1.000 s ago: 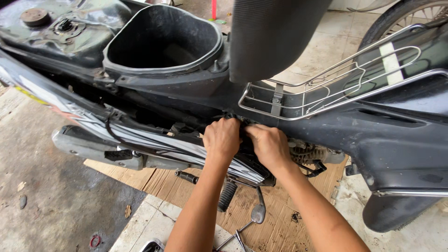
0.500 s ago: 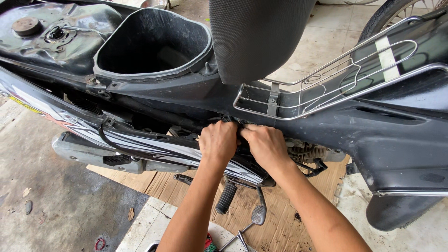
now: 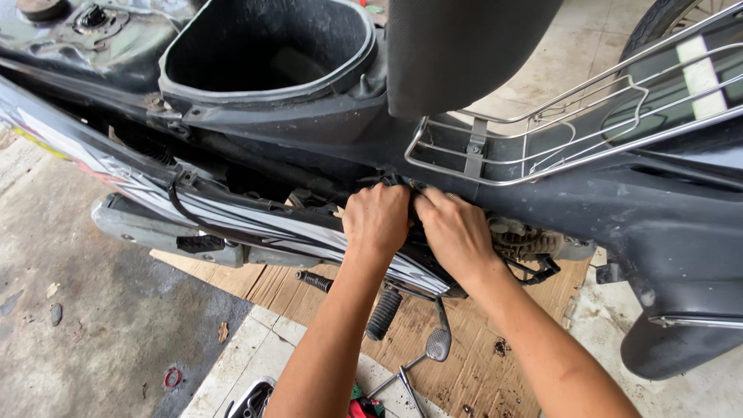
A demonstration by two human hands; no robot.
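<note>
head view looks down on a dark motorcycle (image 3: pixel 635 209) standing over a sheet of brown cardboard (image 3: pixel 480 325) on the concrete floor (image 3: pixel 93 325). the seat (image 3: pixel 464 46) is tipped up, so the black storage tub (image 3: pixel 267 54) under it lies open, and a wire rear rack (image 3: pixel 557 131) sits just right of it.

both hands meet at the bike's side, under the front corner of the rack. the left hand (image 3: pixel 378 220) is curled into a loose fist, knuckles up, with its fingers tucked into the gap above the striped side panel (image 3: pixel 232 217). the right hand (image 3: pixel 457 232) lies just beside it, touching or nearly so, its fingers bent and pushed into the same gap. what the fingertips have hold of is hidden by the hands and the dark bodywork, so i cannot tell whether they grip anything.

below the hands a black rubber footpeg (image 3: pixel 383 313) and a kick lever (image 3: pixel 439 340) hang over the cardboard. the grey muffler (image 3: pixel 155 228) runs along the lower left, and part of the chain and sprocket (image 3: pixel 526 244) shows just right of the right hand.
</note>
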